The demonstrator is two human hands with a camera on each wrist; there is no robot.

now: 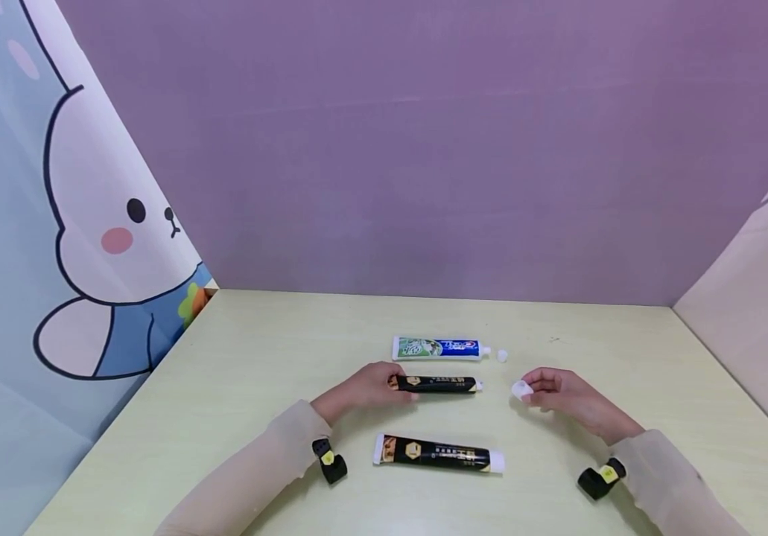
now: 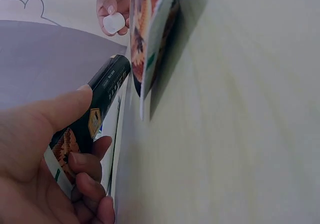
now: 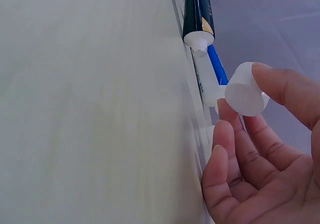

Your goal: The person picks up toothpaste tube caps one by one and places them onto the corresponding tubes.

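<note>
My left hand grips the crimped end of a black toothpaste tube, thumb on one face and fingers curled round the other. That tube's uncapped white nozzle points towards my right hand. Between thumb and fingers, the right hand pinches a white cap, held apart from the nozzle. Nearer me lies a second black toothpaste tube with its white cap on. Beyond the held tube lies a green and blue toothpaste tube, uncapped, with a small white cap just off its nozzle.
All of this is on a pale wooden table. A purple panel rises along its far edge. To the left hangs a cloth with a cartoon rabbit. Each wrist wears a black strap.
</note>
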